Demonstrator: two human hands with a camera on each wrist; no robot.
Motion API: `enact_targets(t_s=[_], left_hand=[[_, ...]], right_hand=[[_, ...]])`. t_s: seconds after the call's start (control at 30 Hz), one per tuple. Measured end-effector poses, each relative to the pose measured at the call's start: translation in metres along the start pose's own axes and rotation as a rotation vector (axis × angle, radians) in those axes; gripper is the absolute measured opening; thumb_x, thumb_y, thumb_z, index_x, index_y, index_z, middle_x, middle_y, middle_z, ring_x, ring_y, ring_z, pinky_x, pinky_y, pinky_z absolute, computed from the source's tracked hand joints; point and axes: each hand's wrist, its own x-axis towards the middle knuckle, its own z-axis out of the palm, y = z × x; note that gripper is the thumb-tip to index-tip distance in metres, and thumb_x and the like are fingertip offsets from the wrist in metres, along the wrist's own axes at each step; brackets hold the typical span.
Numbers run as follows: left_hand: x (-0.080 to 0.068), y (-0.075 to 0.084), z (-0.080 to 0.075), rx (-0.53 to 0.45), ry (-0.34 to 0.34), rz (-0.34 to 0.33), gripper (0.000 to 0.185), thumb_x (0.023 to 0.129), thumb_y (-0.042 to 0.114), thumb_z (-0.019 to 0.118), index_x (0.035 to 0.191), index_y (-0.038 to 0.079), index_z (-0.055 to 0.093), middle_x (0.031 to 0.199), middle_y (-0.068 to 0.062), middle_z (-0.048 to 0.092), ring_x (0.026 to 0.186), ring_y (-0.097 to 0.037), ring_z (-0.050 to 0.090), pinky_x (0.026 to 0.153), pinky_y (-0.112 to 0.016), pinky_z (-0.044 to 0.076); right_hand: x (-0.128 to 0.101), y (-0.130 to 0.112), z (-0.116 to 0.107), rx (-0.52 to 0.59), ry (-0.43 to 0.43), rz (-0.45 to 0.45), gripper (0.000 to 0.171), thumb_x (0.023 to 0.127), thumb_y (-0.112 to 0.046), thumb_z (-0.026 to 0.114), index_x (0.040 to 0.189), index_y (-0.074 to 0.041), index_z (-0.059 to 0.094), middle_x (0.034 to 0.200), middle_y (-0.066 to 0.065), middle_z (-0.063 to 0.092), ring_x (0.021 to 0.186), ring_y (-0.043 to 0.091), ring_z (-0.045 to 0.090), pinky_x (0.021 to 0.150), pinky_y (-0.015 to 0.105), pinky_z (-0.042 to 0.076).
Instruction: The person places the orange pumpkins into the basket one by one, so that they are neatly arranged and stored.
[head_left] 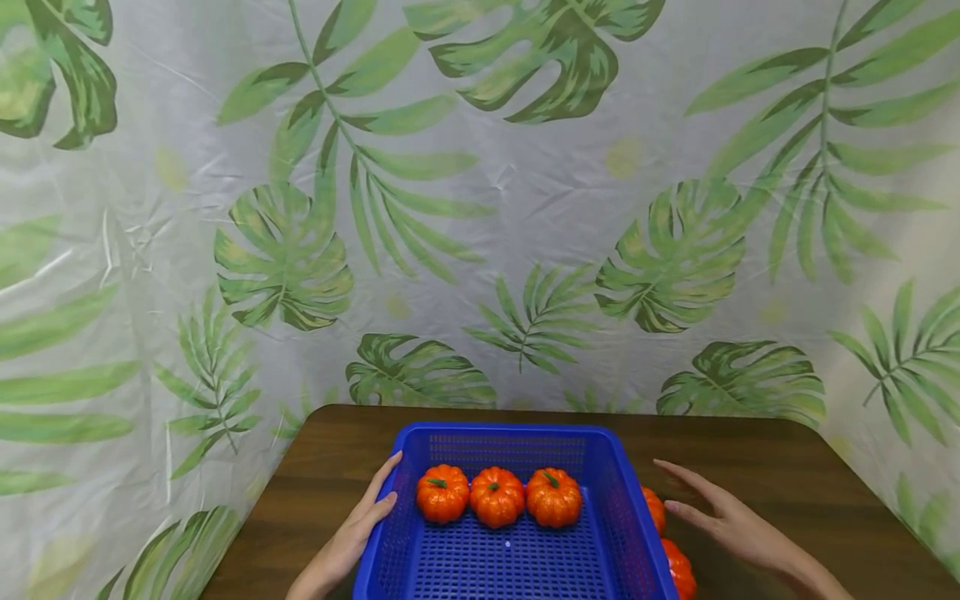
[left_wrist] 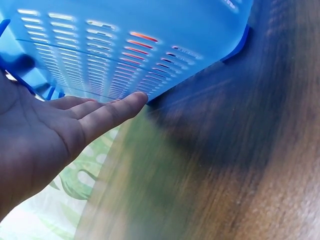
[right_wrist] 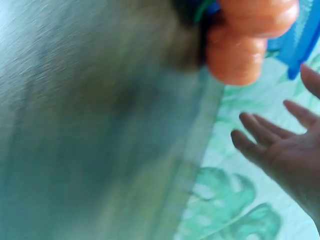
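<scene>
Pumpkins, small and orange, were what the work turned on: three of them (head_left: 497,497) sat in a row inside the blue basket (head_left: 507,442), across its middle, while two more pumpkins (head_left: 667,542) lay on the worktop (head_left: 787,467) just outside the basket's wall at 3 o'clock. The left hand (head_left: 352,533) lay flat with straight fingers against the basket's outer wall at 9 o'clock, grasping nothing; the left wrist view showed its fingertips (left_wrist: 131,102) touching the slotted plastic. The right hand (head_left: 731,521) hovered released, fingers spread, just beside the two outside pumpkins at their 3 o'clock and touching neither as far as could be told. Judged from this, the job stood partly done: three in, at least two left out. Beyond the worktop hung a leaf-printed curtain (head_left: 480,208). No brand, label or readable writing showed anywhere.
</scene>
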Motion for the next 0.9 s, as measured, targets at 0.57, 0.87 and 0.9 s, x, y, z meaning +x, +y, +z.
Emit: enact_targets(t_s=[0.57, 0.87, 0.9], left_hand=[[0.001, 0.000, -0.001, -0.038, -0.016, -0.019, 0.061, 0.116, 0.029, 0.020, 0.165, 0.020, -0.014, 0.170, -0.026, -0.008, 0.137, -0.035, 0.048, 0.104, -0.038, 0.051], [0.000, -0.001, 0.000, -0.033, -0.011, -0.009, 0.060, 0.116, 0.029, 0.020, 0.166, 0.022, -0.013, 0.171, -0.024, -0.009, 0.137, -0.038, 0.048, 0.104, -0.039, 0.052], [0.000, -0.001, 0.000, -0.032, -0.011, -0.009, 0.060, 0.116, 0.029, 0.020, 0.166, 0.022, -0.013, 0.171, -0.024, -0.009, 0.137, -0.038, 0.048, 0.104, -0.039, 0.052]], right_hand=[[0.004, 0.044, 0.006, 0.373, -0.296, -0.048, 0.059, 0.112, -0.005, 0.039, 0.165, -0.002, 0.016, 0.164, -0.019, 0.036, 0.141, -0.018, 0.032, 0.107, 0.009, 0.036], [0.010, 0.056, 0.014, 0.376, -0.284, -0.060, 0.059, 0.110, -0.004, 0.043, 0.165, -0.012, 0.025, 0.163, -0.018, 0.038, 0.144, -0.013, 0.034, 0.110, 0.010, 0.035], [0.010, 0.056, 0.014, 0.373, -0.278, -0.064, 0.059, 0.110, -0.003, 0.044, 0.165, -0.011, 0.026, 0.163, -0.018, 0.038, 0.144, -0.013, 0.034, 0.110, 0.010, 0.035]])
